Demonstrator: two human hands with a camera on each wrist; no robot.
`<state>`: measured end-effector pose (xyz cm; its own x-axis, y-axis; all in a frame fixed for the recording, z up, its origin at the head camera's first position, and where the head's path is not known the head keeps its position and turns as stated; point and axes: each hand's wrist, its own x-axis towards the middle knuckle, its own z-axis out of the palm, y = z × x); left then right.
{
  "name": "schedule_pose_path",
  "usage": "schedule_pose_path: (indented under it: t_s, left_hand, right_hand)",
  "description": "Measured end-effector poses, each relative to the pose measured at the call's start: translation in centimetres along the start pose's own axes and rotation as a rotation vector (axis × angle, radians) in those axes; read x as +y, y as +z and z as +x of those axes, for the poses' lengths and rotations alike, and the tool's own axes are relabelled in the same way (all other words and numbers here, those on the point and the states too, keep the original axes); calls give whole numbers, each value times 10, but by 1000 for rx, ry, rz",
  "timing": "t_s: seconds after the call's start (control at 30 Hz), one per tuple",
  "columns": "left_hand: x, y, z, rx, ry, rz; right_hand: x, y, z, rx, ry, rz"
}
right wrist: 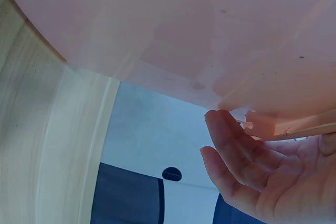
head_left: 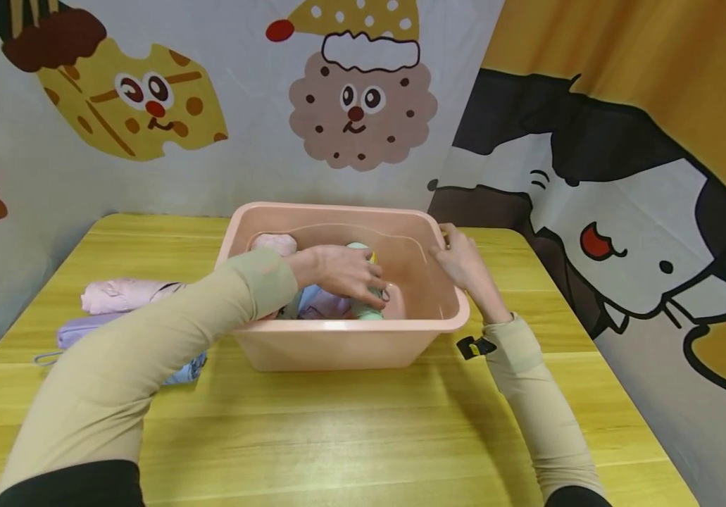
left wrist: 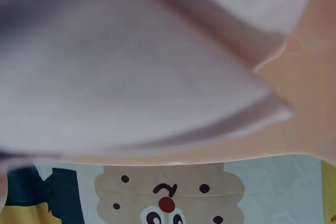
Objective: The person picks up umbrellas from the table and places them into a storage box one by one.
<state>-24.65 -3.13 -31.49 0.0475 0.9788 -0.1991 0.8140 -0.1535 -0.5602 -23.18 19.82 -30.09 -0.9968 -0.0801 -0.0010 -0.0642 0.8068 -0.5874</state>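
A pink plastic bin (head_left: 331, 346) stands on the table, with several soft fabric rolls inside. My left hand (head_left: 343, 271) reaches in from the left, its fingers bent over a mint green fabric roll (head_left: 367, 315) whose two ends show past the hand; the thumb is hidden. Beside it lie a blue-and-lilac roll (head_left: 324, 304) and, at the far left corner, a pale pink one (head_left: 275, 243). Pale fabric (left wrist: 131, 87) fills the left wrist view. At the bin's right end, my right hand (head_left: 460, 260) grips the rim, fingers (right wrist: 233, 153) curled against the outside.
Left of the bin lie a pink roll (head_left: 124, 294), a purple roll (head_left: 84, 329) with a cord loop and a blue patterned roll (head_left: 188, 370), partly behind my left sleeve. A cartoon-printed cloth (head_left: 242, 176) hangs behind the wooden table (head_left: 337, 436).
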Motion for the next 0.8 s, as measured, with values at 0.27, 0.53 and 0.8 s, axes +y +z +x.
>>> schedule_pose_path:
  t_s: [0.27,0.53,0.8]
  left_hand:
    - [1,2,1,3,-3,-2]
    - [1,0,1,-10,-74,-47]
    - [-9,-13,-7,1,-209,-112]
  right_hand:
    - [0,0,0,-8,18,3]
    - [-1,1,0,2,7,2]
    - [-1,0,0,5,-5,-10]
